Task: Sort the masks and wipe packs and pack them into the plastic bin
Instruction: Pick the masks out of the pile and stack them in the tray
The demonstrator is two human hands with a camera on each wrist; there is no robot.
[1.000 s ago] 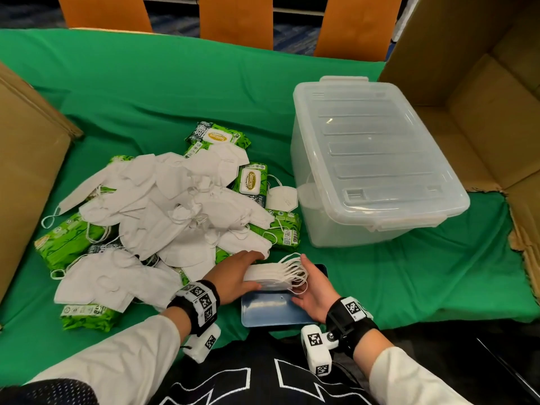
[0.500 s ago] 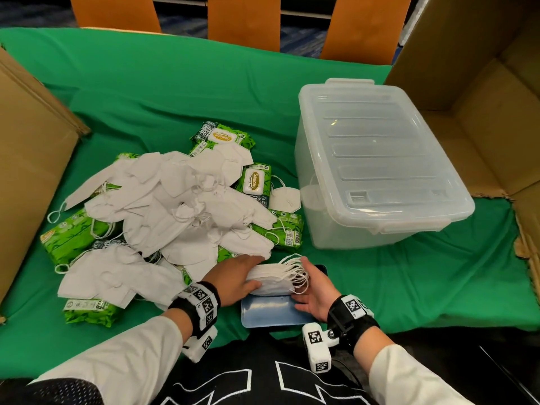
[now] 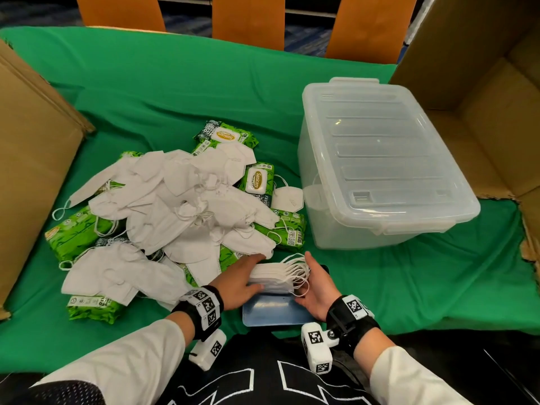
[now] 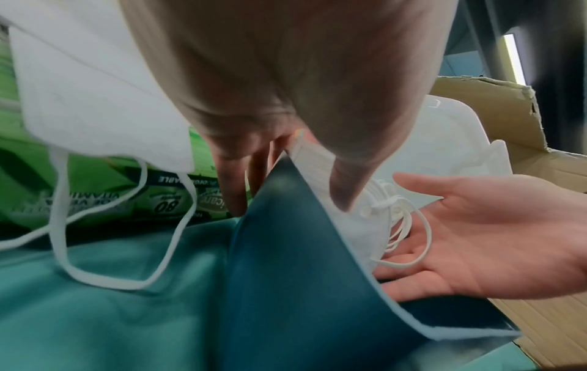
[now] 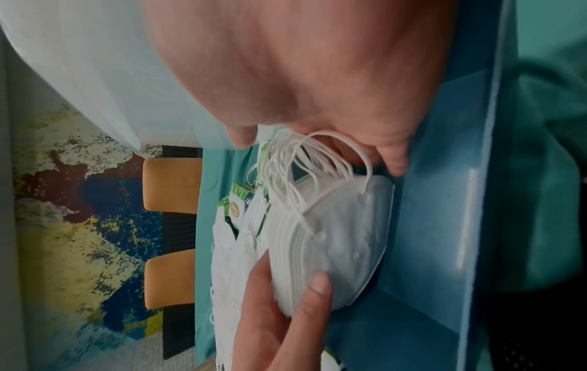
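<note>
**Hands square up mask stack**

Little has moved since a second ago. The left hand (image 3: 239,277) grips the stack (image 3: 274,277), lying crosswise on a blue tray (image 3: 271,314); the right hand (image 3: 317,285), fingers straight, braces its loop end. The bin (image 3: 377,159) is lidded; the stack's far edge is hidden.

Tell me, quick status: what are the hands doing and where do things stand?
Left hand and right hand cup stack of masks on blue tray. Loose masks, wipe packs still unsorted. Plastic bin lid on, blocking packing.

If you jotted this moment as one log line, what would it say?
step: squaring mask stack on blue tray | left hand: holds stack | right hand: open against loops | bin lid: on
</note>
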